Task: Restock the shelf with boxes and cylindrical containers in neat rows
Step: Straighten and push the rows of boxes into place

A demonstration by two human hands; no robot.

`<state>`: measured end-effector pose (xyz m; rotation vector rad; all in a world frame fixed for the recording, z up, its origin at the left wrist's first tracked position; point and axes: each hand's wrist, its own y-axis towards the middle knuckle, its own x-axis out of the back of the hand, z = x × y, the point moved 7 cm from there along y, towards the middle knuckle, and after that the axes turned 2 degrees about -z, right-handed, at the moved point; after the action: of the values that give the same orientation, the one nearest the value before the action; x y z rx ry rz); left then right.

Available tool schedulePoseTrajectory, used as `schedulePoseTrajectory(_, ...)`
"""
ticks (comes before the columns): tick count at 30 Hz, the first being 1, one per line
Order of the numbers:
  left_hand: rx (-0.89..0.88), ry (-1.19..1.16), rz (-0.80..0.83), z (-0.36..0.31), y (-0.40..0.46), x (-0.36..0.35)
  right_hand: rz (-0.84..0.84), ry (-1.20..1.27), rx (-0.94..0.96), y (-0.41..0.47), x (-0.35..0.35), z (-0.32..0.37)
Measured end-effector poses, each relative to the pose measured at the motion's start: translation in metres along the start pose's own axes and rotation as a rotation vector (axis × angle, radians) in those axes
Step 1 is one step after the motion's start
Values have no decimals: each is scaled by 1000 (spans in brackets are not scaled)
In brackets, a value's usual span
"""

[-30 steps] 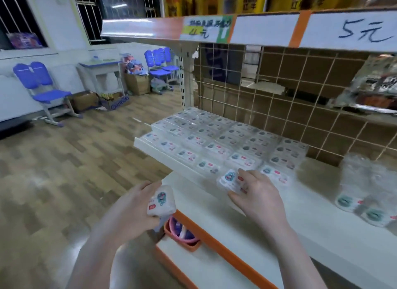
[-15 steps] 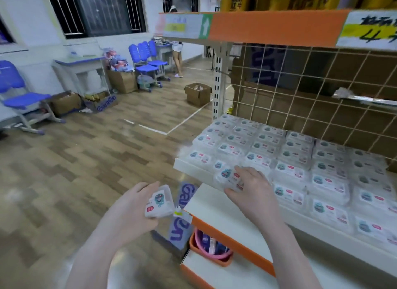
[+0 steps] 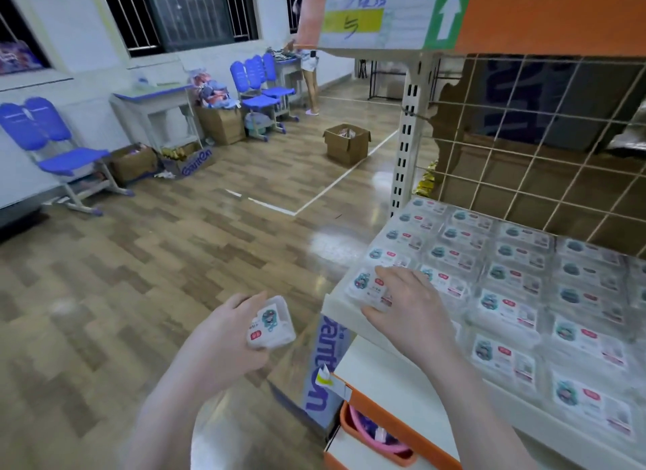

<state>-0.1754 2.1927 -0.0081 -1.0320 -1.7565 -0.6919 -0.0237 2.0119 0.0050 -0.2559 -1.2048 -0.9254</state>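
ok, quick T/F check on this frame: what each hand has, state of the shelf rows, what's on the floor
1. The left hand grips a small box away from the shelf. True.
2. The right hand hangs idle above the floor. False: it rests on the corner box at the front edge of the shelf.
3. The shelf holds cylindrical cans only. False: flat labelled boxes lie there in rows.
4. An open cardboard carton stands on the wooden floor. True.
5. Blue chairs stand by the wall. True.
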Motion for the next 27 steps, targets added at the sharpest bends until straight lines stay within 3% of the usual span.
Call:
schedulePoseTrajectory(8, -32, 2, 66, 8, 29, -9, 6, -24, -8, 7, -19, -3)
schedulePoseTrajectory(19, -139, -9, 111, 21, 52, 1, -172, -182, -37, 14, -35, -8)
schedulePoseTrajectory(27, -216, -2, 145, 29, 55, 2, -313, -158, -71, 4, -36, -7)
